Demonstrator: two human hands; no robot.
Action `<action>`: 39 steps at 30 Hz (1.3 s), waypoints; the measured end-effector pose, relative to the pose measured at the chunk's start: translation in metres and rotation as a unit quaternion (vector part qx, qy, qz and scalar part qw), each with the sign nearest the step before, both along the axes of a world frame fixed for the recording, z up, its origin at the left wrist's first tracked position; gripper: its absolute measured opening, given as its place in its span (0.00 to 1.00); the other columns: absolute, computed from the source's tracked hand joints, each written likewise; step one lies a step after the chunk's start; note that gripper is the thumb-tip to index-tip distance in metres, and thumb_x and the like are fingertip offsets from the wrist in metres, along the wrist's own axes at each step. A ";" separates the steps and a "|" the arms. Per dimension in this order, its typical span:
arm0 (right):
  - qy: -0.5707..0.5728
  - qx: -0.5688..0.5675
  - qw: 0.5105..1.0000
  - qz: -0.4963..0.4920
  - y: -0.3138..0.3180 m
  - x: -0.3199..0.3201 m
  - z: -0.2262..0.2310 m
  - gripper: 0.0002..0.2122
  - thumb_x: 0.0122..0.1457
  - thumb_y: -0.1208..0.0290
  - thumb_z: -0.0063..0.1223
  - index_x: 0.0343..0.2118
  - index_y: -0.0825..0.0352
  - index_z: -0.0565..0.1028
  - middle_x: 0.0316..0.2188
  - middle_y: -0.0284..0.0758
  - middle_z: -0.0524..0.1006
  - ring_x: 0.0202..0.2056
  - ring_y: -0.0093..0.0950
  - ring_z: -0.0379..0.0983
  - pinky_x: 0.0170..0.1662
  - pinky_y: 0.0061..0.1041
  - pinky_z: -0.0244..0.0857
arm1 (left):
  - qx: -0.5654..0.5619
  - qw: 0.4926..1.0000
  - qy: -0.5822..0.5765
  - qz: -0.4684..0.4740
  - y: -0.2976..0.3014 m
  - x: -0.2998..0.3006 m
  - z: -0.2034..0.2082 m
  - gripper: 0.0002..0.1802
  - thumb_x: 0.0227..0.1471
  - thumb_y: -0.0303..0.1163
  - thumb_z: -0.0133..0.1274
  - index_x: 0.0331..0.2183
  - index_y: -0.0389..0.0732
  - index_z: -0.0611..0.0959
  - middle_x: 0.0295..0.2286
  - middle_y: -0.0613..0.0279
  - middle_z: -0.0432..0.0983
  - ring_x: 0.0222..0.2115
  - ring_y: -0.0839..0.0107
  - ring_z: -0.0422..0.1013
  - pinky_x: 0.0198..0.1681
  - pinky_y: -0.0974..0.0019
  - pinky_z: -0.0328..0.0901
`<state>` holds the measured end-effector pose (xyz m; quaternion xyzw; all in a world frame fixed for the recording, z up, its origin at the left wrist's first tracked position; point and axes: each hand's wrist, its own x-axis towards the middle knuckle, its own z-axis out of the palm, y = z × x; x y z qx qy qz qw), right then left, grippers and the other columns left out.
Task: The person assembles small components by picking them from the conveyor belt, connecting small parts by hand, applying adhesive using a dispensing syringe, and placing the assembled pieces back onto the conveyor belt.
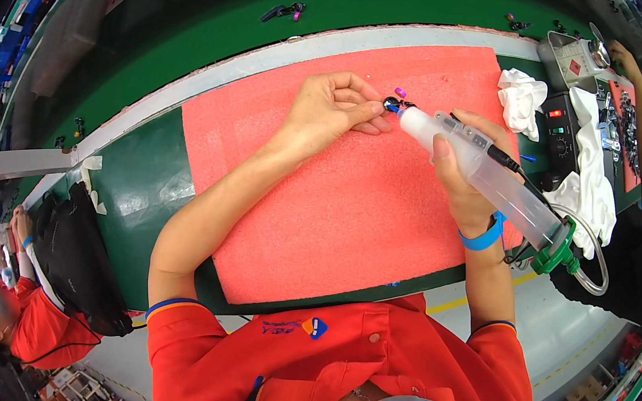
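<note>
Small, glossy black part (390, 102) sits above the far portion of the pink foam sheet (318, 224) on the green counter (136, 184), just right of the left hand (331, 110). That hand's grip appears clamped on it, thumb and finger pinched together. The right hand (467, 197) has its grip wrapped around a translucent plastic cylindrical dispenser (494, 179), whose blue tip (394, 110) points left at the part; whether they touch, I cannot tell. Good work here likely calls for a steady pinch, fingertips clear of the tip, small wrist movements, and slack in the dispenser's clear tube (596, 277).
</note>
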<state>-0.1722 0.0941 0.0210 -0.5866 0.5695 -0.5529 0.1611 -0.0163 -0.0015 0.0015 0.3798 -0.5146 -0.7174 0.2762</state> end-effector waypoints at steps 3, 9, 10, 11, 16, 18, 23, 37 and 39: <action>-0.027 -0.002 1.000 0.005 -0.001 0.000 0.001 0.14 0.42 0.77 0.55 0.33 0.75 0.67 0.27 0.41 0.72 0.22 0.23 0.70 0.24 0.18 0.67 | -0.004 1.000 -0.001 0.003 0.000 -0.001 0.001 0.06 0.43 0.22 0.49 0.28 0.30 0.71 0.25 0.51 0.72 0.26 0.66 0.72 0.31 0.71 0.69; -0.003 -0.009 1.000 0.006 -0.002 -0.001 0.001 0.14 0.42 0.78 0.55 0.33 0.75 0.67 0.27 0.41 0.72 0.22 0.23 0.70 0.24 0.18 0.66 | -0.005 1.000 0.005 0.004 0.000 0.000 0.000 0.06 0.43 0.22 0.48 0.28 0.30 0.71 0.24 0.51 0.72 0.26 0.67 0.72 0.30 0.71 0.69; -0.004 -0.002 1.000 0.001 -0.001 -0.002 0.002 0.14 0.42 0.79 0.54 0.33 0.74 0.67 0.27 0.41 0.72 0.21 0.23 0.70 0.24 0.18 0.66 | -0.006 1.000 0.006 0.002 0.000 0.001 0.001 0.06 0.43 0.22 0.48 0.28 0.30 0.71 0.23 0.51 0.73 0.26 0.68 0.72 0.30 0.71 0.69; -0.007 0.004 1.000 0.000 -0.001 -0.001 0.002 0.13 0.42 0.79 0.54 0.33 0.74 0.67 0.27 0.40 0.72 0.21 0.23 0.70 0.23 0.18 0.66 | -0.010 1.000 0.006 0.011 0.000 0.001 0.001 0.06 0.43 0.22 0.48 0.28 0.30 0.71 0.23 0.51 0.73 0.26 0.68 0.72 0.30 0.71 0.69; -0.026 0.000 1.000 0.003 0.001 0.000 0.005 0.14 0.44 0.74 0.54 0.33 0.74 0.67 0.27 0.40 0.71 0.21 0.23 0.69 0.22 0.16 0.65 | 0.004 1.000 0.010 0.002 0.000 0.002 -0.001 0.07 0.44 0.22 0.48 0.29 0.30 0.71 0.23 0.51 0.72 0.25 0.69 0.72 0.29 0.72 0.69; -0.047 -0.052 0.997 0.020 0.004 0.000 0.006 0.15 0.45 0.69 0.53 0.33 0.73 0.67 0.27 0.41 0.71 0.20 0.24 0.68 0.21 0.17 0.64 | 0.024 0.999 0.026 -0.007 -0.001 0.006 -0.002 0.07 0.45 0.23 0.47 0.30 0.30 0.71 0.24 0.51 0.72 0.25 0.70 0.72 0.29 0.72 0.69; -0.042 -0.217 0.975 -0.023 0.005 -0.010 -0.002 0.23 0.48 0.56 0.46 0.39 0.73 0.61 0.27 0.46 0.69 0.19 0.30 0.68 0.20 0.23 0.64 | 0.061 0.998 0.010 0.003 0.000 0.010 0.005 0.09 0.46 0.24 0.45 0.32 0.30 0.70 0.25 0.53 0.72 0.26 0.71 0.71 0.29 0.72 0.68; 0.004 -0.093 0.996 0.009 0.006 -0.009 0.011 0.18 0.44 0.68 0.51 0.35 0.75 0.66 0.28 0.42 0.72 0.27 0.27 0.69 0.28 0.18 0.64 | -0.013 0.997 0.032 -0.064 -0.005 0.004 0.003 0.09 0.47 0.23 0.44 0.33 0.28 0.71 0.26 0.55 0.72 0.27 0.71 0.71 0.30 0.73 0.69; 0.031 -0.094 0.995 0.012 0.007 -0.009 0.013 0.17 0.43 0.69 0.52 0.34 0.75 0.67 0.27 0.41 0.72 0.27 0.26 0.69 0.29 0.18 0.63 | -0.023 0.999 0.004 -0.044 -0.003 0.003 0.005 0.09 0.46 0.21 0.43 0.32 0.27 0.72 0.24 0.55 0.71 0.26 0.71 0.71 0.30 0.72 0.70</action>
